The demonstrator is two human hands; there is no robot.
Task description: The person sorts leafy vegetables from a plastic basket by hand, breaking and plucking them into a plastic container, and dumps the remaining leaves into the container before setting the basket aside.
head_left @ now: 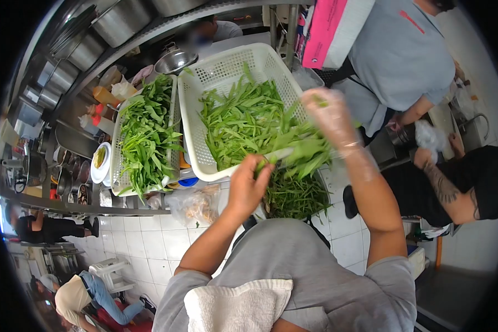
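Observation:
My left hand (248, 187) is bare and closed on the stems of a bunch of leafy greens (310, 154) with long narrow leaves. The bunch sticks out to the right over the near rim of a large white perforated basket (189, 124). My right hand (331, 119), in a clear plastic glove, is raised above the basket's right side. Motion blurs it, but its fingers are curled and a bit of green shows in them. Loose cut greens (240, 113) lie in the basket. Below the bunch is a container of darker green stems and leaves (296, 195).
A narrower white basket (116, 160) heaped with leafy greens stands at left, beside a white plate (100, 163). A plastic bag (193, 205) lies below. Metal pots (122, 22) fill the upper shelf. Co-workers stand close on the right, one in a grey shirt (398, 52).

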